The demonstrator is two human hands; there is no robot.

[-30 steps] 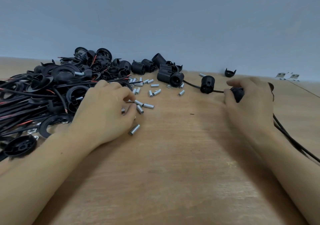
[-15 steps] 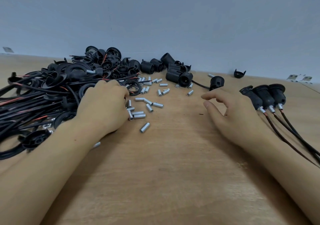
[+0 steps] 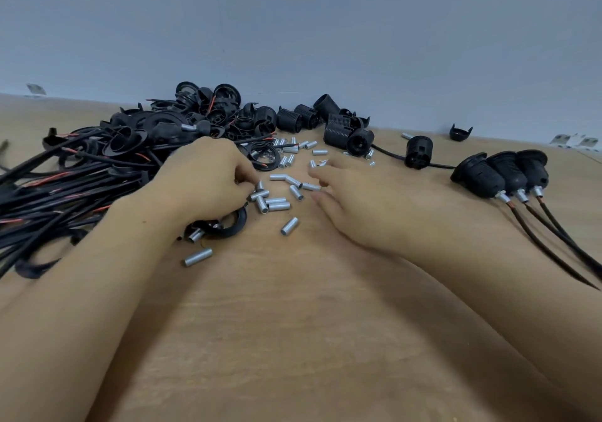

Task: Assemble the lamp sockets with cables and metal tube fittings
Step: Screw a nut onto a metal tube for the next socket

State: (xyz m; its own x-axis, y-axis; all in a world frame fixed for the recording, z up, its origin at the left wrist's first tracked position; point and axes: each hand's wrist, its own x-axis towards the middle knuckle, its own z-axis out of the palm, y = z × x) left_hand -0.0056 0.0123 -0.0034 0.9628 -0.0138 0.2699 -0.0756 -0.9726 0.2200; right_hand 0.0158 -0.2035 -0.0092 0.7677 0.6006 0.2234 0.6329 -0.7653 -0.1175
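Note:
Short silver metal tubes (image 3: 277, 203) lie scattered mid-table. My left hand (image 3: 205, 180) rests among them with fingers curled, its fingertips pinching at a tube by the scatter's left edge. A black ring cap (image 3: 233, 226) with a tube in it lies under that wrist. My right hand (image 3: 355, 200) hovers open, fingers spread, its tips touching the tubes on the right side. Three assembled sockets (image 3: 501, 174) with tubes and cables lie side by side at the right, apart from both hands.
A big tangle of black cables and socket caps (image 3: 107, 164) fills the left. Loose threaded socket bodies (image 3: 342, 132) sit at the back by the wall. One socket on a cable (image 3: 418, 152) and a small cap (image 3: 460, 132) lie back right.
My right hand let go of a socket at the right, now one of three lying there, and moved left to the tubes. My left hand stayed over the tubes.

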